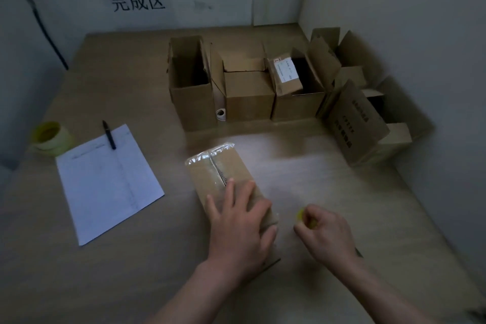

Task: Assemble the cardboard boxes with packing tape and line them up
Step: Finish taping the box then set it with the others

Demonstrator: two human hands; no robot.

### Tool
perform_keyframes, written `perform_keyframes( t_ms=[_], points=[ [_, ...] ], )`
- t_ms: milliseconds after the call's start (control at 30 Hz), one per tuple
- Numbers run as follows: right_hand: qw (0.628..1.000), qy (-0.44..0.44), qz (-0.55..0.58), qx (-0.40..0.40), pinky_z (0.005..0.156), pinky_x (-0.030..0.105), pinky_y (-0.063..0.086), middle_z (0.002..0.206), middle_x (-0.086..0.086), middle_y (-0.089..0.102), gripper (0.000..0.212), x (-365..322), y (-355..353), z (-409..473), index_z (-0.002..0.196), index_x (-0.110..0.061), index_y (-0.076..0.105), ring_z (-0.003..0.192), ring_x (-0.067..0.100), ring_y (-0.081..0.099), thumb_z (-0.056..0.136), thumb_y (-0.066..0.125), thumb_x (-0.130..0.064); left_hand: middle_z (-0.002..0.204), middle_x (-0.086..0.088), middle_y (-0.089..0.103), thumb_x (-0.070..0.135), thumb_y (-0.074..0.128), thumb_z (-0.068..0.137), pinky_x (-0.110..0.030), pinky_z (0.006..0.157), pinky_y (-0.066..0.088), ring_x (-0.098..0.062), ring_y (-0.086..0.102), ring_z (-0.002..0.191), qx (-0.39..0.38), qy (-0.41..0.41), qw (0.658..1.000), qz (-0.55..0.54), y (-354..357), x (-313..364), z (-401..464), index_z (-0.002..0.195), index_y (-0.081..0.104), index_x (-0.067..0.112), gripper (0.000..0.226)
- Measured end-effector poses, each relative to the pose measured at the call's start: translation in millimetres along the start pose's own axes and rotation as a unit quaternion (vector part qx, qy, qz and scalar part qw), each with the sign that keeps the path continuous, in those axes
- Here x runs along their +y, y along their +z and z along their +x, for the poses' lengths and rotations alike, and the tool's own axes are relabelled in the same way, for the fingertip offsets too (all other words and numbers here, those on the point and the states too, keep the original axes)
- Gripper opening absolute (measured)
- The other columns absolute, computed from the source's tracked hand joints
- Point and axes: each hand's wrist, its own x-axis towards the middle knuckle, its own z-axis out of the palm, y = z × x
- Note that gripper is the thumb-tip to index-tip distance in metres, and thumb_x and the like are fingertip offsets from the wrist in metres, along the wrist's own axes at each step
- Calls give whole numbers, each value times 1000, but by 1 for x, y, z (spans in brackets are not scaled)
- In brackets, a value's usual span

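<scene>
1. While the left hand (240,221) presses flat on the taped cardboard box (226,179), the right hand (324,231) pinches a small yellow object (301,214) beside it.
2. Beyond them on the desk (315,179) — a row of open boxes (247,81); far left, a tape roll (51,138).

Taped box (223,176) flat, table ctr; open boxes (247,87) lined behind.

Counted on the desk (302,166): 6 cardboard boxes, 5 open ones (249,92) along the far edge and far-right corner, 1 taped box (218,168) near the middle. 1 tape roll (51,138), 1 sheet (105,181), 1 pen (109,135) at left. 2 hands.
</scene>
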Motion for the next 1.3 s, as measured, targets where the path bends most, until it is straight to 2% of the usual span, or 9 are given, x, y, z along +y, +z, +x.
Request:
perform_keyframes(
  t_ms=[133,267,533,633,800,933,1033,1167,1300],
  points=[
    [999,-49,12,-20,51,36,42,53,-1,51,28,10,-3,1,61,-17,49,53,22,52,69,70,-33,143,5,42,58,51,76,-69,101,28,-35,29,142,50,-6,999,2,6,-1,-2,107,53,41,36],
    [996,-58,21,-57,54,34,42,57,-1,56,27,17,-13,7,63,-19,50,57,20,54,75,74,-26,142,4,46,58,53,74,-69,101,28,-35,33,140,59,-15,998,-4,8,0,-1,108,56,40,38],
    [988,-137,-5,-68,55,32,40,63,-1,60,27,28,-26,9,69,-23,49,61,25,55,76,75,-27,145,6,43,62,46,75,-66,109,17,-28,22,146,54,-28,998,-27,7,3,-4,117,58,41,48],
    [982,-174,-20,-72,55,35,43,66,-1,59,24,28,-27,1,73,-22,50,61,24,56,79,73,-27,145,10,36,67,53,77,-63,113,11,-22,13,147,35,-48,998,-34,3,6,-1,117,56,43,47],
    [977,-204,-40,-51,49,27,34,61,0,60,38,38,-13,-20,73,-29,42,54,24,59,73,80,-24,126,12,35,61,65,71,-59,113,9,-17,18,133,46,-143,987,-51,-2,31,11,90,52,37,33],
    [978,-176,-63,-96,48,9,22,63,-9,49,35,42,-4,-36,75,-31,40,59,7,52,84,73,-28,118,8,34,42,62,67,-58,112,11,-22,25,127,61,-191,979,-46,3,45,18,83,46,30,26],
    [976,-178,-51,-115,53,11,29,71,-9,51,29,41,5,-44,85,-34,42,65,6,52,86,71,-29,117,3,34,39,55,64,-60,107,17,-27,30,124,68,-188,980,-7,6,49,21,83,44,29,25],
    [982,-110,-51,-145,73,20,49,86,-10,61,36,36,10,-48,99,-46,27,77,4,60,88,60,-37,118,-1,34,40,53,66,-63,105,18,-31,29,126,43,-166,985,31,12,45,20,88,47,29,26],
    [983,-69,-39,-168,75,20,46,92,-10,61,25,40,20,-56,100,-37,37,82,6,58,89,59,-36,127,0,34,56,58,73,-63,106,18,-31,26,133,25,-120,992,19,3,37,19,108,55,35,41]
  ],
)
